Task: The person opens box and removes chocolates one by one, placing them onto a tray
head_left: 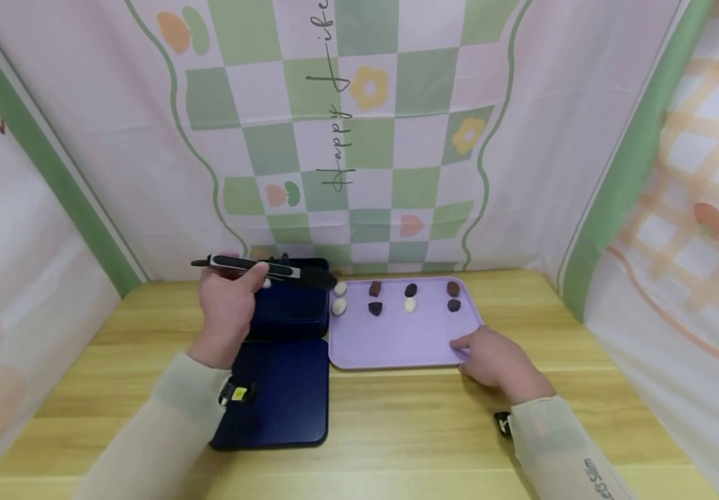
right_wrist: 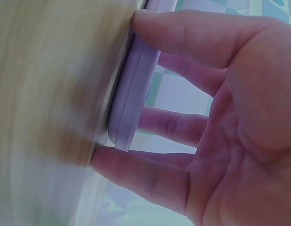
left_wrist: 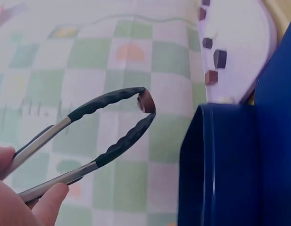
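Observation:
My left hand grips black-and-silver tongs, raised over a dark blue box. In the left wrist view, a small brown chocolate is pinched between the dark, ridged tong tips, beside the box wall. To the right of the box lies a lilac tray with white chocolates, brown ones and dark ones along its far half. My right hand holds the tray's near right corner, fingers and thumb on both sides of the rim in the right wrist view.
The box's blue lid lies opened toward me on the wooden table. Patterned cloth hangs right behind the box and tray, with more cloth at both sides.

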Motion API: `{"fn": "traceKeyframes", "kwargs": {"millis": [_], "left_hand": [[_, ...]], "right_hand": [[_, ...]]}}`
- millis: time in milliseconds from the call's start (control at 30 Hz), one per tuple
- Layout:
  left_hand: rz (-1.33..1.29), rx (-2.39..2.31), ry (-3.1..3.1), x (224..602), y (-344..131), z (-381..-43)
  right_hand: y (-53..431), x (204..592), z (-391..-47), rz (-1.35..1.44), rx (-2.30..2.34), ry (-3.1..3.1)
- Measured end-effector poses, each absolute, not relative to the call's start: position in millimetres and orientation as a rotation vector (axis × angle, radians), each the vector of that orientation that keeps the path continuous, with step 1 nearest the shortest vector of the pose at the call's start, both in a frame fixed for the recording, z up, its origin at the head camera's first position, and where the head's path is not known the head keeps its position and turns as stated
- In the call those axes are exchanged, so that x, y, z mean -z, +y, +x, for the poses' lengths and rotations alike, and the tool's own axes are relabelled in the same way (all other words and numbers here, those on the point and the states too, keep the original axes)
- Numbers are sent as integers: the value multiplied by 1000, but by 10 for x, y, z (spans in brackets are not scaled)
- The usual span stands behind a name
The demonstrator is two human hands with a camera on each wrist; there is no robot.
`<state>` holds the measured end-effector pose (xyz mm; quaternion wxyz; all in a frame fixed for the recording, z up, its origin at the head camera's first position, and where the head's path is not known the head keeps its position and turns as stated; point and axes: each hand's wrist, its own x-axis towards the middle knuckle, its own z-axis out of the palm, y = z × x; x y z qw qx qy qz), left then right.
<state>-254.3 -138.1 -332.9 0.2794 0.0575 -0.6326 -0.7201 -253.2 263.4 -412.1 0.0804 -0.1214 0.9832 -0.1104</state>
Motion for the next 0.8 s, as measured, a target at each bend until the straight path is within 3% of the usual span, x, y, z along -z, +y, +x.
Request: {"fn": "traceKeyframes", "kwargs": {"millis": [467,800], "left_hand": [[-409,1284,-2047,3601,-867,-2248],[-457,1159,-2094,3818,-749,-2248]], "right_hand": [[2662,4148,-2550,-376,338,2941],[2672,4152,-2553,-387,350,2952]]}}
